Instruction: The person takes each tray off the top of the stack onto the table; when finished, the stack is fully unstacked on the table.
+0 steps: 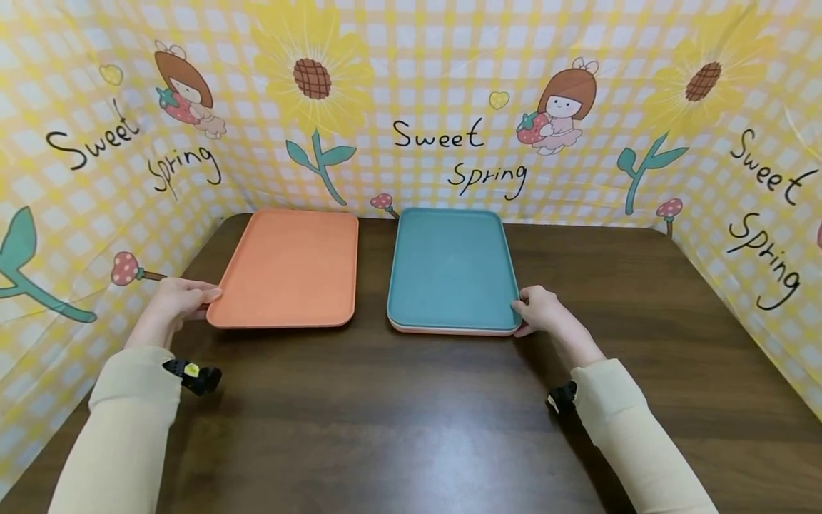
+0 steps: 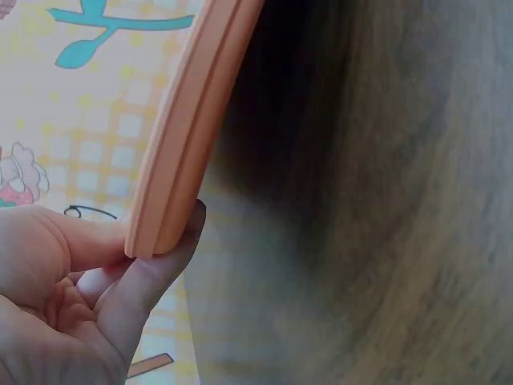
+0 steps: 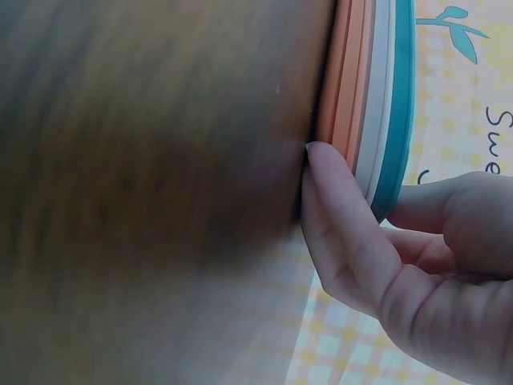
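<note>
In the head view an orange tray (image 1: 289, 268) lies at the left, its near edge casting a shadow on the table. My left hand (image 1: 182, 296) pinches its near left corner, thumb above and fingers below. The left wrist view shows this tray's ridged orange side (image 2: 180, 136) between the thumb and fingers; whether it is one tray or several nested is unclear. To the right is a stack topped by a teal tray (image 1: 454, 271). My right hand (image 1: 542, 308) grips its near right corner. In the right wrist view, pale layers (image 3: 377, 96) and orange layers (image 3: 341, 104) show under the teal.
A dark wooden table (image 1: 385, 407) carries both. A gap of bare wood separates the orange tray from the stack. Yellow checked cloth (image 1: 443, 86) with printed flowers stands behind the table and along both sides. Each wrist bears a small black camera (image 1: 202, 378).
</note>
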A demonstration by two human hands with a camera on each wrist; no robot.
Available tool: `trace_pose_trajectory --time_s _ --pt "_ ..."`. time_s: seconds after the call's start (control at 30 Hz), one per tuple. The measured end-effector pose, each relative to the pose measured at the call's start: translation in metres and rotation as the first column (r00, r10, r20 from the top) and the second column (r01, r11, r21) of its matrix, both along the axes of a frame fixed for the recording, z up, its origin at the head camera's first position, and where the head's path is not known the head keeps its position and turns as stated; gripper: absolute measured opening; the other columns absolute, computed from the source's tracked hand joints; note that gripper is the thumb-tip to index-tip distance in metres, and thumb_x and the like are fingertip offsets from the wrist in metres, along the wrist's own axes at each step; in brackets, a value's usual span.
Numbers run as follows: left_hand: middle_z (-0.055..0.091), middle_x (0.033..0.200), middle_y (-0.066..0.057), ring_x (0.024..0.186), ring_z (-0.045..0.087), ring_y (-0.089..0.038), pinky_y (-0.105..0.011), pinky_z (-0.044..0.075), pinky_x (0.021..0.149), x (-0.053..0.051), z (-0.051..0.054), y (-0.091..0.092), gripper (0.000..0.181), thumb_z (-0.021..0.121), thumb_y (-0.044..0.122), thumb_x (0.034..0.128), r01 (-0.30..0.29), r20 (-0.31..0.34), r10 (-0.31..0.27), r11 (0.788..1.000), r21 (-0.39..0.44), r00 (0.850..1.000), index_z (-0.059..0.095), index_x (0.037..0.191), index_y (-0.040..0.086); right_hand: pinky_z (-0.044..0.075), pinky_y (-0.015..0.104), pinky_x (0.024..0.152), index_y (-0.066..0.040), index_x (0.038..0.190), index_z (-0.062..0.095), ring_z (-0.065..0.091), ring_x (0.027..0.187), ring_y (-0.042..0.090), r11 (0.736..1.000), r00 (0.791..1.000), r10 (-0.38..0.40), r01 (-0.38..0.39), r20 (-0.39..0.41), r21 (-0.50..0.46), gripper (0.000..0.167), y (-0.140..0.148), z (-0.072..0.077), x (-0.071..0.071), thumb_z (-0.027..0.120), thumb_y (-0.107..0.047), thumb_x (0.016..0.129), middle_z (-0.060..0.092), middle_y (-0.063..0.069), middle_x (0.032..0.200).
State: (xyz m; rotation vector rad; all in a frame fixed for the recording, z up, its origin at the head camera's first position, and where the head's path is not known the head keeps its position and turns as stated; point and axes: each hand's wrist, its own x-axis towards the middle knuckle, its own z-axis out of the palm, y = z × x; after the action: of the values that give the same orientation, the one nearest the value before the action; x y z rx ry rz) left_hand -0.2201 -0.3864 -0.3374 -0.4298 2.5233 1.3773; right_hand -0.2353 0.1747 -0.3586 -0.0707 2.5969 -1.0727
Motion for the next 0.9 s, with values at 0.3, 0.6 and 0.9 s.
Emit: trace_pose_trajectory --time_s 0.3,0.6,0.9 --pt "0.059 0.07 0.016 0.062 0.059 0.003 -0.033 0.056 0.072 -0.009 -0.007 -0.013 0.057 0.052 0.028 0.0945 -0.033 -0.089 0.022 0.992 -0.121 0.996 0.044 0.13 -0.016 0.057 0.031 0.062 0.01 0.092 0.054 0.07 0.065 0.024 1.0 1.0 -0.019 0.019 -0.01 0.001 0.02 -0.001 0.002 0.001 0.045 -0.007 0.098 0.054 0.021 0.08" --pt "0.052 0.12 -0.037 0.102 0.052 -0.042 -0.038 0.046 0.074 -0.008 -0.008 -0.012 0.048 0.049 0.023 0.095 -0.003 -0.15 -0.056 0.93 -0.367 0.987 0.052 0.12 -0.018 0.057 0.031 0.061 0.008 0.084 0.053 0.069 0.065 0.026 1.0 0.999 0.002 -0.002 -0.032 0.004 0.021 -0.002 0.0 0.002 0.043 -0.005 0.097 0.05 0.016 0.072" --pt "0.065 0.098 -0.031 0.094 0.055 -0.047 -0.047 0.047 0.074 -0.017 -0.015 -0.007 0.038 0.054 0.018 0.0904 -0.066 -0.229 -0.047 0.886 -0.46 0.972 0.062 0.107 -0.016 0.057 0.031 0.062 0.009 0.087 0.053 0.07 0.066 0.026 1.0 1.0 -0.021 0.021 -0.013 0.005 0.021 -0.003 0.001 0.002 0.044 -0.006 0.098 0.051 0.018 0.076"
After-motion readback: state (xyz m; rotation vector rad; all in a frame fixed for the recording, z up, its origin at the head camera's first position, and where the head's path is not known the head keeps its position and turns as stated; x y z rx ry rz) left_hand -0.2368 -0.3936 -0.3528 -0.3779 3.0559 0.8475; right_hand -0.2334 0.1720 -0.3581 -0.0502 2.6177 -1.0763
